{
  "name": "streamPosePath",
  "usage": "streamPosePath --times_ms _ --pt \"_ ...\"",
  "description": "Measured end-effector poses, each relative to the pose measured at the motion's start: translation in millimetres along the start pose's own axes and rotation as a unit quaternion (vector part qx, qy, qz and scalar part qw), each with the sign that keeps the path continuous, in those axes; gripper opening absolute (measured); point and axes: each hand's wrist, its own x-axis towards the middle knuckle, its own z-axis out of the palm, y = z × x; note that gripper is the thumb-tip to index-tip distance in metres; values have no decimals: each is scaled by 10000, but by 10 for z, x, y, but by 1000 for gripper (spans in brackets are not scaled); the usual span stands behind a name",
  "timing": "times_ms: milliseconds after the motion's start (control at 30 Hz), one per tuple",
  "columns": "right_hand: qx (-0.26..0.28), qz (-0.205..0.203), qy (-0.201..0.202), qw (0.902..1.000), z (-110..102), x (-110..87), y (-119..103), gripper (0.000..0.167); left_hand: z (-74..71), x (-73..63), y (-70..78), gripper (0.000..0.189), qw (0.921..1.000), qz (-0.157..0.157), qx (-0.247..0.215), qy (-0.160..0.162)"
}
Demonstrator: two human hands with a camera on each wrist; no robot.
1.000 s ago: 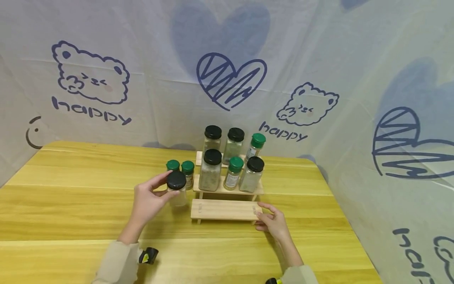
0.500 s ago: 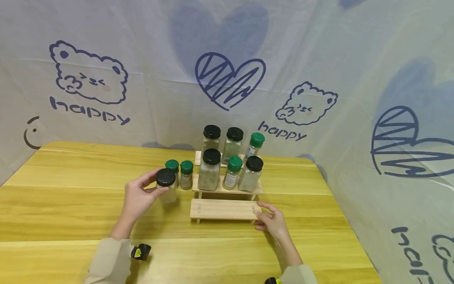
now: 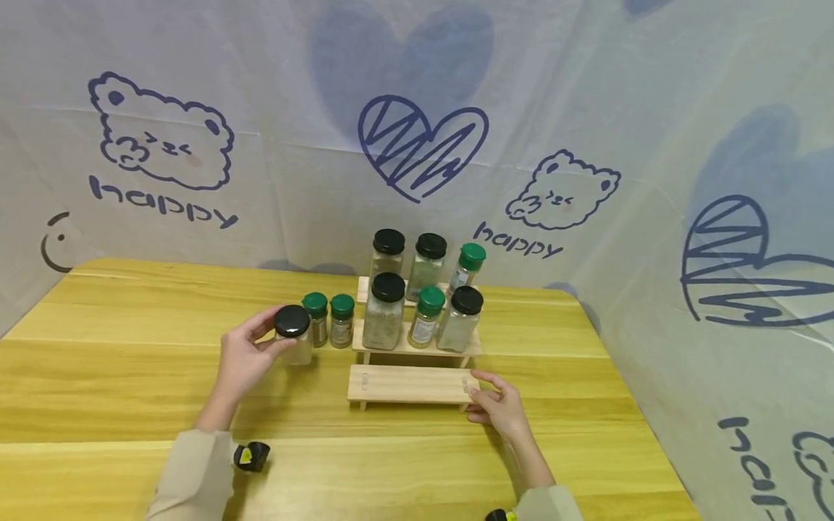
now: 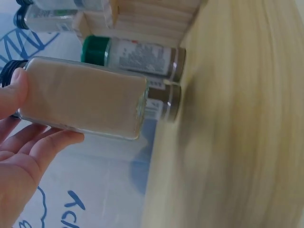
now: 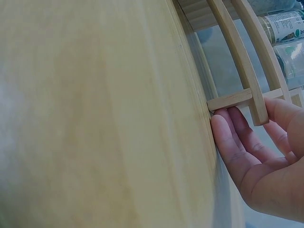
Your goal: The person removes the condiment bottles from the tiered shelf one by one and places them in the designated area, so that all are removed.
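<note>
"Glass jar (image 4: 85,97), black lid (image 3: 292,320), tan contents. Where was it?"

"Left hand (image 3: 244,358). Roughly upright, just left of two green-capped jars (image 3: 342,330), base seemingly a little above the table (image 3: 117,391). Contact with the neighbour: could not tell."

"Why gripped so high?"

"Thumb lay near the lid, fingers around the other side, spread only as wide as the glass. My guess: that freed the base and spared the neighbours a knock."

"Right hand (image 3: 500,405)?"

"At the right end of the bare front shelf (image 3: 407,383). Finger and thumb held that end; other fingertips curled low beside a leg (image 5: 230,99). Probably steadying: light wood, likely to slide."

"And the rest?"

"Three jars on the middle tier (image 3: 391,352), three on the back tier (image 3: 363,291). Stepped, I supposed, so the rear lids showed."

"Arms?"

"Both forearms leaned inward from the near side, sleeves (image 3: 195,470) below the wrists. Left palm faced the glass; right hand sat lower, nearer the body."
</note>
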Motion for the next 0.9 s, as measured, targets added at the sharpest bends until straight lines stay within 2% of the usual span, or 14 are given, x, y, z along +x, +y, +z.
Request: streamPosePath --times_ms 433,633,900 --pt "-2 -61 -44 10000 -2 -3 12 36 -122 57 -155 47 9997 -222 51 7" --pt "-37 42 19 10000 -2 8 33 36 -157 117 -227 47 9993 -201 300 1" --pt "-28 -33 30 10000 0 13 36 35 -176 212 -279 46 9969 -385 683 -10"
